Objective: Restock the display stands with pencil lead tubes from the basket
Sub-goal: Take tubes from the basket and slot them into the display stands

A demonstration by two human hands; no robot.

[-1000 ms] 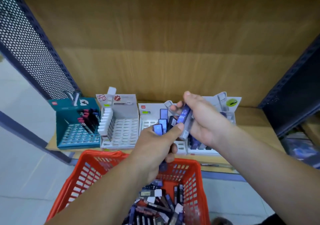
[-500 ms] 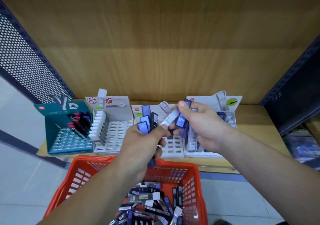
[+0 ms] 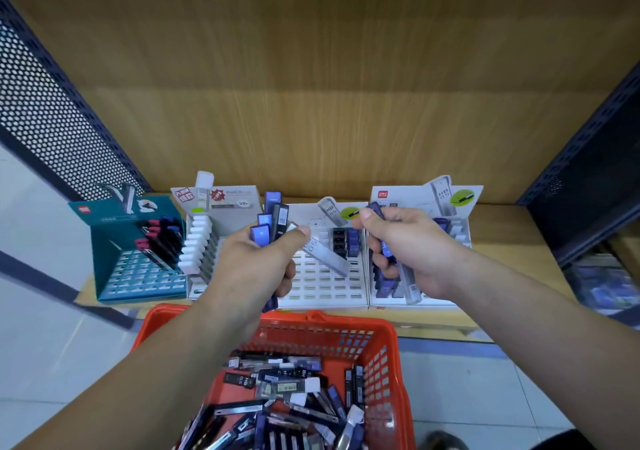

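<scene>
A stationery shop aisle, seen at one shelf bay. Wood-grain shelf (image 3: 502, 228) and back panel, flanked by dark perforated metal uprights (image 3: 52, 131). Branded cardboard display stands (image 3: 325, 287) lined up along the shelf edge, with printed header cards marked "HB 0.5" and slotted grids for small goods; a teal stand (image 3: 135, 276) at the left end. Orange plastic shopping basket (image 3: 391, 363) below, heaped with packaged lead tubes (image 3: 284, 390). Pale tiled floor (image 3: 41, 345) on either side.
</scene>
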